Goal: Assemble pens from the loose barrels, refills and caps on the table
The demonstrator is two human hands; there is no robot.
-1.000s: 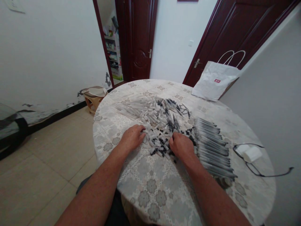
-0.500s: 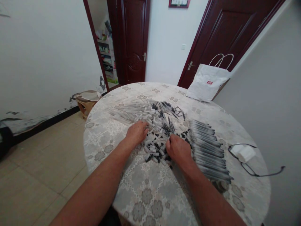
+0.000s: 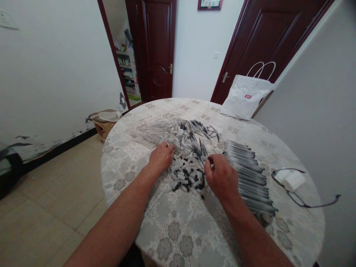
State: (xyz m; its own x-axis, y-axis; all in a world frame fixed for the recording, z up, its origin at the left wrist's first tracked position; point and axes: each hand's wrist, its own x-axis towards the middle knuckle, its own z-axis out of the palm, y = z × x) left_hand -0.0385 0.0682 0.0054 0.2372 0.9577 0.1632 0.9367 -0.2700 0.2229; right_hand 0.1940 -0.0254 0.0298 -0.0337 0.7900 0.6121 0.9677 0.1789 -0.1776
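A round table (image 3: 180, 230) with a flowered lace cloth carries a heap of pen parts. Clear pen barrels (image 3: 155, 130) lie at the far left of the heap, thin black refills (image 3: 198, 129) behind it, small black and white caps (image 3: 187, 174) in front. My left hand (image 3: 161, 157) rests knuckles up on the barrels, fingers curled into the heap. My right hand (image 3: 221, 176) hovers at the caps' right edge, fingers bent in a pinch; what they hold is hidden. A row of assembled pens (image 3: 249, 174) lies just right of that hand.
A white paper bag (image 3: 244, 98) leans at the table's far right edge. A white charger with a black cable (image 3: 292, 181) lies at the right. A low stool (image 3: 104, 120) stands on the tiled floor to the left. Dark doors stand behind.
My right hand has lifted off the caps and shifted slightly right, its fingers drawn into a pinch. My left hand has moved forward onto the barrels. The view shifted a little.
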